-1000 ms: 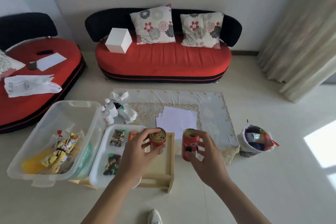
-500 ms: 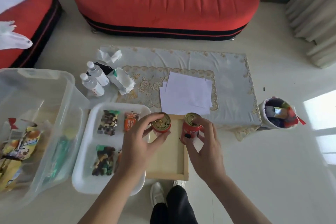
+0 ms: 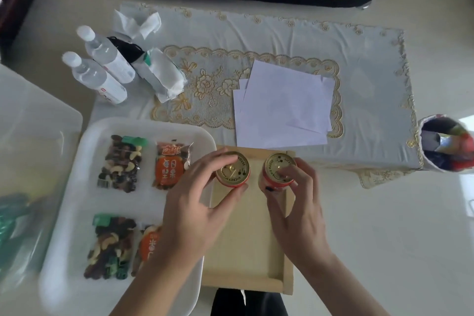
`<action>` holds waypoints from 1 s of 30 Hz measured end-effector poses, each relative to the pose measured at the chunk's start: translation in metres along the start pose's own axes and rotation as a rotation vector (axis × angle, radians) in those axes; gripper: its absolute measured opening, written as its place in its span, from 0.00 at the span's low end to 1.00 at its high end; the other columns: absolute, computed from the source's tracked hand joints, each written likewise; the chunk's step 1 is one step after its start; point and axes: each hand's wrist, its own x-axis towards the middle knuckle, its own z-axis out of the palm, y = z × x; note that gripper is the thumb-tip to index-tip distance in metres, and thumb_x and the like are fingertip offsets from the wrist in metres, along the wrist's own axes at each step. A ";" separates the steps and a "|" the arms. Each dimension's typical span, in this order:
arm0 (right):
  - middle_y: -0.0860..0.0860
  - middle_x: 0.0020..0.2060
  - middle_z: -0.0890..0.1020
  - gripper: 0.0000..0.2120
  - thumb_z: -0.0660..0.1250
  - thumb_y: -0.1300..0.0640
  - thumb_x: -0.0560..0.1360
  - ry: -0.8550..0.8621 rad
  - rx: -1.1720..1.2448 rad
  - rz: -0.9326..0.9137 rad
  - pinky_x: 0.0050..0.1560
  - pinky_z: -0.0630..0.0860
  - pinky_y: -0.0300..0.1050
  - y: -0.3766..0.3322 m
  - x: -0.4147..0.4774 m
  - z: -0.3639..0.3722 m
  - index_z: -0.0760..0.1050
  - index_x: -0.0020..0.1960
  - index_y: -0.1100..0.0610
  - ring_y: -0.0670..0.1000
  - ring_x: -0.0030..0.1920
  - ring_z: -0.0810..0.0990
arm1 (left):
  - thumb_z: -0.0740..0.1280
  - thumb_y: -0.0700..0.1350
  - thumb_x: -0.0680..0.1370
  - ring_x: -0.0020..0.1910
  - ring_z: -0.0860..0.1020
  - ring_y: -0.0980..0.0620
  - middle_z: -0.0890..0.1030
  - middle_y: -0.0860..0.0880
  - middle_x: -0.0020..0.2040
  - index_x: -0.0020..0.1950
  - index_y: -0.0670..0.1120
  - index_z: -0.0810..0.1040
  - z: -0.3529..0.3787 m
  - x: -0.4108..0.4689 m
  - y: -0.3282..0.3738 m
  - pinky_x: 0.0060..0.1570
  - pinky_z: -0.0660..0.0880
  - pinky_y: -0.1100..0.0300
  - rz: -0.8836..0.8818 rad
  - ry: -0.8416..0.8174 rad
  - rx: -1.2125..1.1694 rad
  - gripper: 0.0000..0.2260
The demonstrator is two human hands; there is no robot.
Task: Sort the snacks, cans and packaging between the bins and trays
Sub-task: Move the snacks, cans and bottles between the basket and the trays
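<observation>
My left hand (image 3: 197, 202) grips a red can with a gold top (image 3: 233, 168) from above. My right hand (image 3: 295, 202) grips a second red can (image 3: 278, 167) the same way. Both cans are upright, side by side over the far end of a wooden tray (image 3: 246, 246). To the left, a white plastic tray (image 3: 77, 202) holds several snack packets: mixed nut bags (image 3: 120, 163) and orange packets (image 3: 169, 165). A clear plastic bin (image 3: 33, 136) sits at the far left with blurred green packaging inside.
Two water bottles (image 3: 100, 69), tissues and a wrapped pack (image 3: 161, 74) lie on a pale lace-trimmed cloth (image 3: 282, 41), with white paper sheets (image 3: 282, 108) on it. A small bin of wrappers (image 3: 446, 146) stands at right. A red sofa runs along the top edge.
The view has tilted down and moved closer. Both hands have lowered the cans toward the far end of the wooden tray, still gripping them.
</observation>
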 end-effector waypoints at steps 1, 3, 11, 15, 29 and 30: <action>0.57 0.67 0.69 0.24 0.70 0.67 0.76 -0.004 0.005 -0.013 0.58 0.79 0.50 0.003 0.000 0.002 0.65 0.67 0.54 0.59 0.64 0.77 | 0.79 0.40 0.72 0.64 0.80 0.53 0.83 0.50 0.62 0.61 0.41 0.82 0.001 -0.001 -0.002 0.58 0.81 0.48 -0.002 0.003 0.003 0.19; 0.59 0.67 0.69 0.25 0.70 0.68 0.75 -0.007 0.003 -0.044 0.59 0.79 0.51 0.007 0.001 0.005 0.65 0.67 0.55 0.57 0.65 0.75 | 0.78 0.40 0.72 0.64 0.80 0.53 0.82 0.51 0.62 0.61 0.41 0.82 0.004 -0.001 -0.006 0.58 0.81 0.48 0.000 0.008 0.009 0.18; 0.55 0.66 0.69 0.27 0.72 0.71 0.73 0.018 -0.049 -0.118 0.61 0.73 0.35 0.009 0.013 0.014 0.66 0.65 0.56 0.49 0.66 0.73 | 0.80 0.37 0.72 0.65 0.80 0.48 0.82 0.48 0.63 0.62 0.42 0.82 0.013 -0.001 -0.026 0.59 0.80 0.45 -0.017 -0.019 -0.010 0.19; 0.53 0.66 0.67 0.29 0.74 0.73 0.70 0.027 -0.041 -0.151 0.62 0.73 0.36 0.010 0.015 0.015 0.66 0.64 0.56 0.42 0.67 0.71 | 0.80 0.38 0.72 0.65 0.80 0.48 0.81 0.49 0.64 0.62 0.43 0.82 0.017 -0.005 -0.032 0.59 0.80 0.45 -0.020 -0.017 -0.015 0.20; 0.62 0.63 0.72 0.29 0.75 0.75 0.68 0.034 -0.061 -0.159 0.66 0.67 0.33 0.013 0.014 0.016 0.67 0.62 0.57 0.41 0.70 0.68 | 0.80 0.40 0.71 0.66 0.79 0.52 0.81 0.51 0.65 0.62 0.44 0.82 0.025 -0.006 -0.030 0.58 0.81 0.47 -0.052 -0.026 -0.028 0.20; 0.63 0.63 0.72 0.29 0.75 0.74 0.68 0.034 -0.060 -0.157 0.66 0.68 0.34 0.013 0.014 0.016 0.67 0.62 0.57 0.41 0.70 0.69 | 0.80 0.40 0.71 0.66 0.79 0.52 0.81 0.50 0.65 0.62 0.44 0.82 0.025 -0.007 -0.031 0.58 0.81 0.48 -0.050 -0.029 -0.026 0.20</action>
